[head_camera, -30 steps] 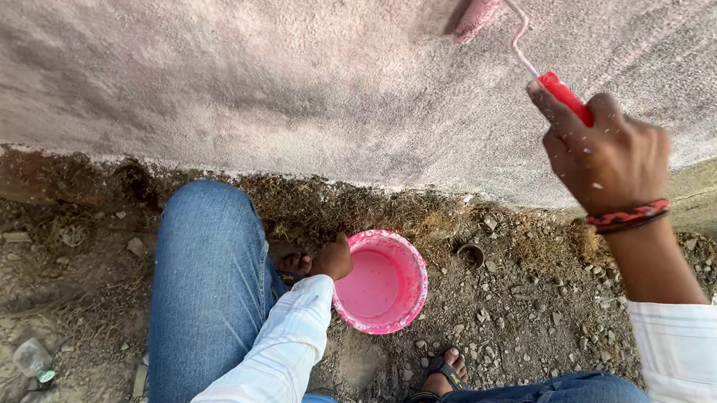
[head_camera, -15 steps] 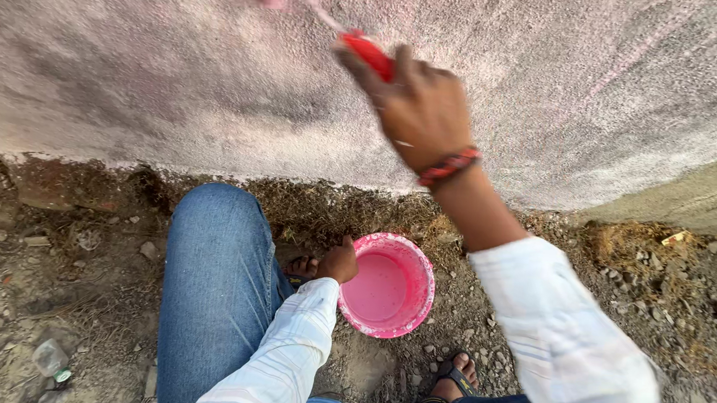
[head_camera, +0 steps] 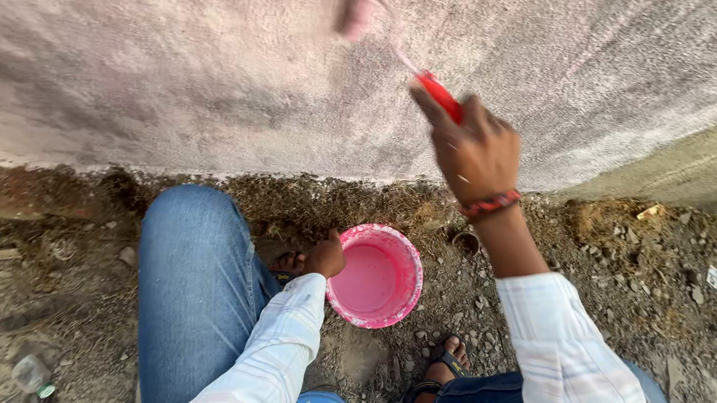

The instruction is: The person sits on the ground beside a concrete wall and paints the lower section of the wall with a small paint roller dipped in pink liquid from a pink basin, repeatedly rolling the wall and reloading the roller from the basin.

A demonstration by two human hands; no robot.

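my right hand (head_camera: pixel 473 151) grips the red-handled paint roller (head_camera: pixel 402 57); left hand (head_camera: pixel 325 258) clasps the pink paint bucket's (head_camera: pixel 374 276) rim, which could tip, spilling paint.

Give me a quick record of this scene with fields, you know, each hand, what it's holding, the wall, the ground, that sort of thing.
right hand: raised, gripping the red handle of a paint roller
paint roller: pink head against the wall, blurred
left hand: low, on the rim of the pink bucket
pink bucket: on the ground between the knees, pink paint inside
wall: rough plaster, pale pinkish coat
ground: dirt with small stones
posture: crouched, blue jeans, sandals
wrist: red and black band on the right
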